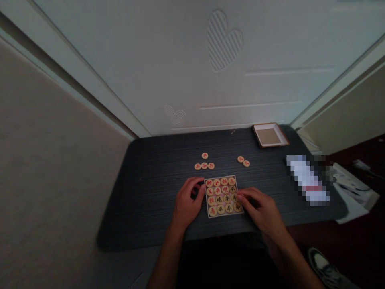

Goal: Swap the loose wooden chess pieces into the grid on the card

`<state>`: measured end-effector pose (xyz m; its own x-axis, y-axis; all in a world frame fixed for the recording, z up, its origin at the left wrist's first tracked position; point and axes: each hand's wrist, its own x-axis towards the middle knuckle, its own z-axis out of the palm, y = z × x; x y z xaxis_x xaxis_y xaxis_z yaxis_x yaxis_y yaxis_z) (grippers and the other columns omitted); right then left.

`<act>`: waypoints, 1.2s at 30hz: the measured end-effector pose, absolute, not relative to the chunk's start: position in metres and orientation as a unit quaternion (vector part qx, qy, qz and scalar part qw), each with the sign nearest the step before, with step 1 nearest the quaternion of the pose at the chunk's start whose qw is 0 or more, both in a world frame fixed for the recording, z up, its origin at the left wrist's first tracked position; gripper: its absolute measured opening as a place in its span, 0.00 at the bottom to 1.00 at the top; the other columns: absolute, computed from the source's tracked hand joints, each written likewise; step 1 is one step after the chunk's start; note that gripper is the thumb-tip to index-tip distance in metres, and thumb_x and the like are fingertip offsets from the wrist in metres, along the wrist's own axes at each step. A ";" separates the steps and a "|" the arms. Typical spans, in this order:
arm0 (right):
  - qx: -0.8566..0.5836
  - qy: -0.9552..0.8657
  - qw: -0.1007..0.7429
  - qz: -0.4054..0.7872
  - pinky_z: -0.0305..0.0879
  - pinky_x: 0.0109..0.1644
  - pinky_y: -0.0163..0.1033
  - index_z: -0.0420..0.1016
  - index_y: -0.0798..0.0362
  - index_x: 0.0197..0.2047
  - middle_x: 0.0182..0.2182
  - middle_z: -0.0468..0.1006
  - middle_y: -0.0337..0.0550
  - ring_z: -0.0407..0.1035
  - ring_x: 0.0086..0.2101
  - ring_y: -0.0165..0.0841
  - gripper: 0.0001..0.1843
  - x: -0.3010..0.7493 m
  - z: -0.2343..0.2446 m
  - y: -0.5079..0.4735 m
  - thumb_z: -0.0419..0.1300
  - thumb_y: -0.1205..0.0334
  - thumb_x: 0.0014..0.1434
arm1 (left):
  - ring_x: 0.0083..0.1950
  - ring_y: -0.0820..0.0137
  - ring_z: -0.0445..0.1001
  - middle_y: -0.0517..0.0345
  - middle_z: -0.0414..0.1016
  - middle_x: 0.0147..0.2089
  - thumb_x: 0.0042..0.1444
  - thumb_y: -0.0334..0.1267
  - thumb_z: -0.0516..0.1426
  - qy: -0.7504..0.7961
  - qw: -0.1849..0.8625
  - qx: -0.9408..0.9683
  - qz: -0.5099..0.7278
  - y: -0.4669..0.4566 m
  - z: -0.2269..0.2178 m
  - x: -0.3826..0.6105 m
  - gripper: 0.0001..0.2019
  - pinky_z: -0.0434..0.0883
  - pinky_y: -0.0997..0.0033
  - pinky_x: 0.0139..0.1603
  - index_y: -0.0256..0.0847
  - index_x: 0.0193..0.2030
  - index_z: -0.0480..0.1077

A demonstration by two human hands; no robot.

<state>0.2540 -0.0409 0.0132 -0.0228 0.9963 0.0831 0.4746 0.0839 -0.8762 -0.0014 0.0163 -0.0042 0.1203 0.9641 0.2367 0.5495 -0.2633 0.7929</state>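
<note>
A shallow square box [207, 206] lies on the dark table, filled with rows of round wooden Chinese chess pieces [220, 208] marked in red or black characters. My left hand [187, 204] is curled at the box's left side, thumb and fingertips on its upper left edge. At the right side, my right hand [260, 208] has its thumb and forefinger pinched together over a Chinese chess piece [234, 197] in the right column, partly covering it. Beyond the box are a row of three loose red pieces [204, 165], a single red piece [205, 155] and two touching pieces [243, 161].
An open box lid [270, 136] with a white inside rests at the table's back right corner. A pixelated item [308, 180] lies on the right. The dark table [144, 192] stands against a white panel [144, 60] with raised hearts. A shoe [321, 263] shows below right.
</note>
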 end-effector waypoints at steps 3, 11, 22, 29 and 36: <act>-0.569 -0.649 0.383 0.329 0.76 0.50 0.41 0.81 0.44 0.51 0.46 0.83 0.43 0.78 0.45 0.36 0.10 0.247 0.021 -0.044 0.60 0.57 0.70 | 0.39 0.71 0.76 0.56 0.78 0.48 0.68 0.37 0.59 0.540 0.275 0.697 0.383 0.016 -0.004 -0.001 0.09 0.74 0.69 0.41 0.45 0.53 0.75; -0.545 -0.694 0.370 0.290 0.76 0.51 0.41 0.79 0.42 0.55 0.46 0.80 0.43 0.77 0.46 0.36 0.14 0.237 0.023 -0.044 0.59 0.62 0.70 | 0.40 0.71 0.77 0.56 0.78 0.50 0.68 0.37 0.58 0.538 0.286 0.693 0.385 0.016 -0.006 0.000 0.08 0.74 0.69 0.42 0.45 0.51 0.75; -0.558 -0.733 0.318 0.224 0.75 0.46 0.46 0.78 0.47 0.46 0.41 0.83 0.43 0.76 0.41 0.39 0.05 0.229 0.013 -0.040 0.61 0.62 0.69 | 0.45 0.68 0.78 0.54 0.78 0.51 0.69 0.38 0.58 0.533 0.290 0.696 0.383 0.015 -0.004 -0.001 0.07 0.75 0.68 0.44 0.45 0.50 0.76; -0.571 -0.738 0.312 0.179 0.75 0.46 0.47 0.79 0.46 0.45 0.40 0.83 0.44 0.75 0.40 0.40 0.05 0.227 0.009 -0.039 0.61 0.62 0.69 | 0.48 0.66 0.79 0.53 0.79 0.51 0.69 0.38 0.57 0.528 0.285 0.700 0.388 0.015 -0.005 -0.001 0.07 0.77 0.67 0.45 0.45 0.48 0.77; -0.561 -0.740 0.327 0.174 0.74 0.49 0.48 0.78 0.47 0.47 0.42 0.82 0.45 0.74 0.43 0.40 0.06 0.228 0.012 -0.045 0.61 0.62 0.69 | 0.50 0.66 0.78 0.54 0.79 0.51 0.69 0.37 0.58 0.526 0.290 0.699 0.389 0.016 -0.006 0.000 0.07 0.76 0.67 0.46 0.46 0.48 0.77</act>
